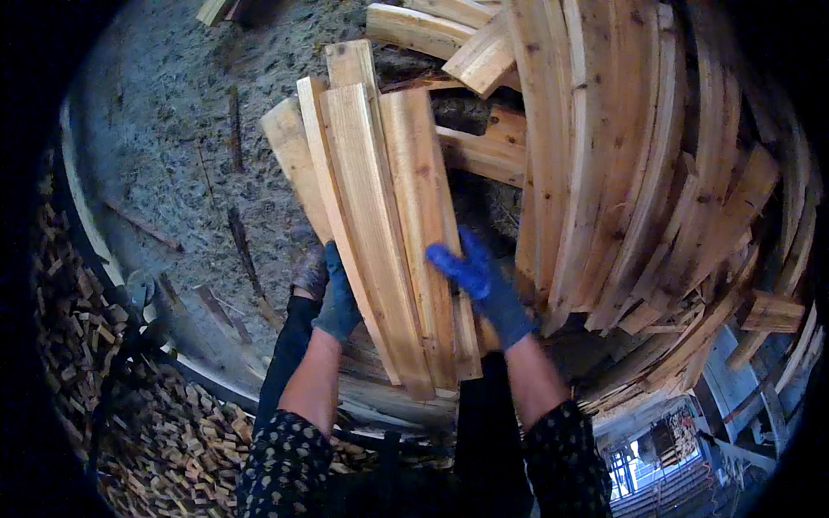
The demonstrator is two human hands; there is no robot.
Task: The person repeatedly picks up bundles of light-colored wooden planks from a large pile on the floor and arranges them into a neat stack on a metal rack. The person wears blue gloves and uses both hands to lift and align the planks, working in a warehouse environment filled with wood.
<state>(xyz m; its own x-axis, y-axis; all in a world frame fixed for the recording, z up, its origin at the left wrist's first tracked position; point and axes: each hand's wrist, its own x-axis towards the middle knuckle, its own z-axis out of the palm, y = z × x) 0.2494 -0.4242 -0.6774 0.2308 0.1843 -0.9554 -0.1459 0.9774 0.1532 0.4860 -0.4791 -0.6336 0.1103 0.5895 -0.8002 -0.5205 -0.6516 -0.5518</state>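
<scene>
Several long, pale wooden boards (367,207) lie side by side in front of me, pointing away, their near ends close to my legs. My left hand (340,298), in a dark teal glove, is closed along the left edge of the bundle. On the opposite side my right hand (484,281), in a blue-palmed glove, grips the right edge, its thumb over the top of the rightmost board (419,173). The fingers beneath the wood are hidden. Another board (294,155) slants out at the bundle's far left.
A large stack of long boards (596,155) rises to the right. Shorter planks (484,56) lie crosswise at the far side. Rough grey ground (164,121) spreads to the left, with thin wood strips on it. A heap of small wood blocks (190,457) fills the lower left.
</scene>
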